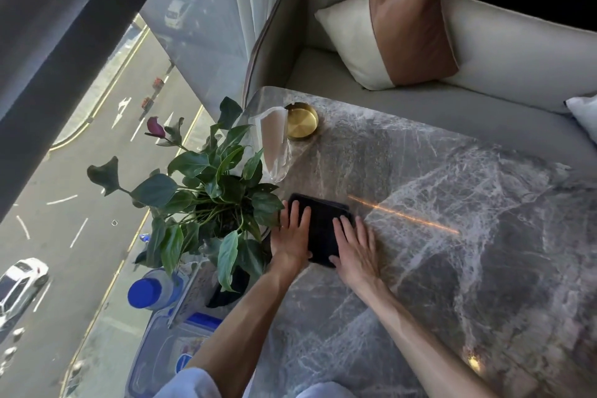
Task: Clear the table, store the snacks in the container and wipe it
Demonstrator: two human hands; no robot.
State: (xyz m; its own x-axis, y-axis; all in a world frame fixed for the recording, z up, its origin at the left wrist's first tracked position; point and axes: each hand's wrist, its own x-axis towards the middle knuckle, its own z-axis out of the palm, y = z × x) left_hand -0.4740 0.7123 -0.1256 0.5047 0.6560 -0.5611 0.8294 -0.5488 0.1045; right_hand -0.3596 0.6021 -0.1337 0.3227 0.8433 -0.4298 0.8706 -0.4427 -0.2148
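Left hand [292, 236] and right hand [353, 245] are lying flat, fingers straight, clasping nothing. Both are pressing on the folded dark cloth [323, 229], which is resting on the marble table [452, 203]. The plant [210, 187] is standing at the cloth's nine o'clock, the gold dish [302, 121] at twelve.

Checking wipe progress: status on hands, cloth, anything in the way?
Both open: left hand, right hand flat on cloth. Cloth on table beside plant. Ahead: vase, ashtray.
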